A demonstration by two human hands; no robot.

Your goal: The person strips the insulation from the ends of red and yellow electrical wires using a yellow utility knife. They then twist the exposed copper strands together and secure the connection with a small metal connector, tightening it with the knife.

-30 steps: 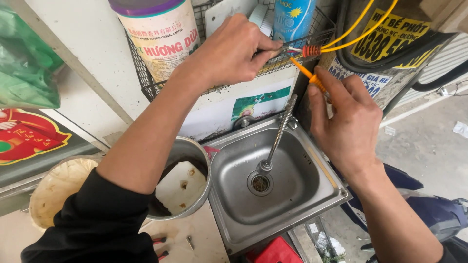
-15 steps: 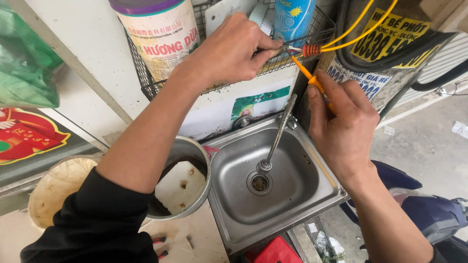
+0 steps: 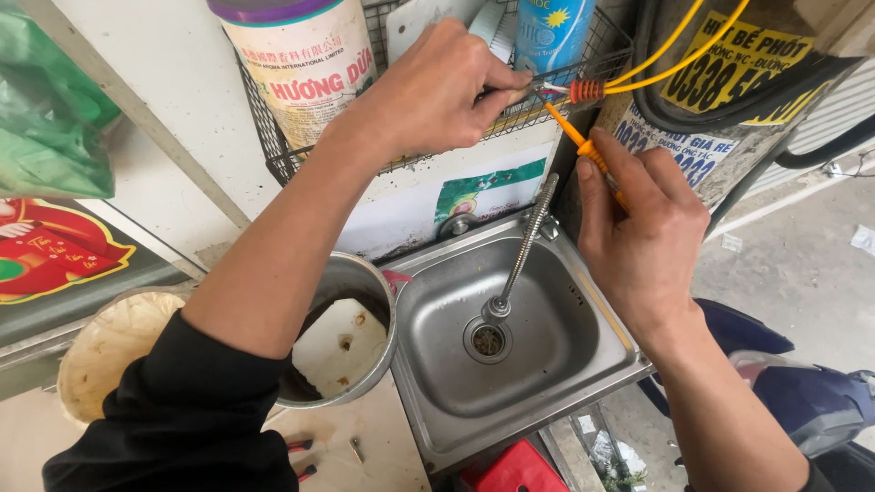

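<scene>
From the head camera, your left hand (image 3: 437, 91) is closed in a pinch on the bundle of thin wires (image 3: 547, 88) where they meet the wire basket (image 3: 273, 146), fingertips tight around the bare ends. Just beside them sits an orange ribbed sleeve (image 3: 588, 90), from which yellow cables (image 3: 674, 55) run up and away from you. Your right hand (image 3: 643, 246) is curled shut around an orange-handled screwdriver (image 3: 574, 137), its tip pointing up toward the wires between your hands.

The wires look light, soft and easily bent, and the stripped ends are probably fragile; hold them on the insulation near the sleeve. The screwdriver is stiff and slim, best gripped along its plastic handle.

Below your hands lies a small, smooth stainless steel sink (image 3: 538, 364), with a ridged, flexible metal hose (image 3: 524, 246) reaching toward its drain. Under your left forearm stands a round metal pot (image 3: 365, 273).
</scene>
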